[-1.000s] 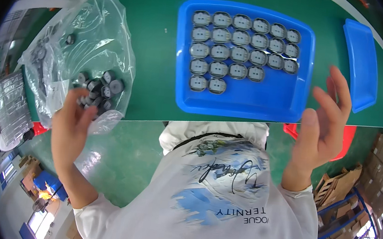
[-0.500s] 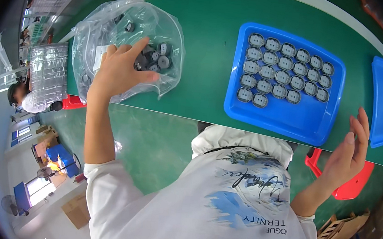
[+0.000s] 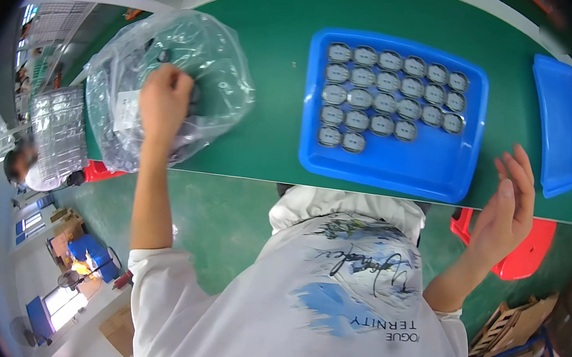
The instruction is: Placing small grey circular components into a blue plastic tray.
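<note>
My left hand (image 3: 162, 106) reaches over a clear plastic bag (image 3: 225, 57) on the left of the green table. Its fingers are curled together, and whatever they grip is hidden from above. Small dark round parts (image 3: 164, 55) lie in the bag, mostly covered by my hand and the shiny film. My right hand (image 3: 507, 212) hovers past the table's front edge, by the right corner of a blue tray (image 3: 399, 166). Its fingers are loosely apart and hold nothing. Rows of grey round parts (image 3: 387, 82) fill the tray's back and left.
A second blue tray (image 3: 561, 131) stands at the table's far right. Below the front edge is a red stool (image 3: 533, 250). On the left, a person (image 3: 39, 170) sits beside stacked clear plastic packaging (image 3: 61, 130). Cardboard (image 3: 514, 324) lies at the lower right.
My left hand's spread fingers have closed together over the bag. The view has shifted, so the tray appears further left. My right hand stays open beside the tray.
</note>
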{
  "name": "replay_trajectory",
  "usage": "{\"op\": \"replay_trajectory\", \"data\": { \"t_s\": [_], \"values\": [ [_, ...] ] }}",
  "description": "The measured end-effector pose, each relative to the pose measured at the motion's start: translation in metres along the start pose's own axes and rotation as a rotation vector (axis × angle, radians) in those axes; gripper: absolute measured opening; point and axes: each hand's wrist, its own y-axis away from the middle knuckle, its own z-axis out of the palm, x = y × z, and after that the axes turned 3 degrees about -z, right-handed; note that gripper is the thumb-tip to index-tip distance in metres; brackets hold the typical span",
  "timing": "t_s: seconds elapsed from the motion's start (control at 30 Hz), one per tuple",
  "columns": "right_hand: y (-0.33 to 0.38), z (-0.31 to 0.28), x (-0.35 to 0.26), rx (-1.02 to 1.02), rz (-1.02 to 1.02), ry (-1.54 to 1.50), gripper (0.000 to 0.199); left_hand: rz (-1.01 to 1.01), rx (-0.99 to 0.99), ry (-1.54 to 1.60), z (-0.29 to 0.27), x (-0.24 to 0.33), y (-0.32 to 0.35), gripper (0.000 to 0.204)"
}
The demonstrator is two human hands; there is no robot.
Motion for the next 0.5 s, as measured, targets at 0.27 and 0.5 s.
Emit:
{"op": "replay_trajectory", "data": {
  "t_s": [0.27, 0.5],
  "values": [
    [-0.009, 0.011, -0.018, -0.149, 0.014, -0.455, 0.043, -0.261, 0.312, 0.606, -0.036, 0.004, -0.029, 0.023],
    [0.017, 0.148, -0.07, -0.339, 0.863, -1.333, 0.053, 0.378, -0.121, 1.197, -0.044, 0.175, 0.05, 0.032]
  ]
}}
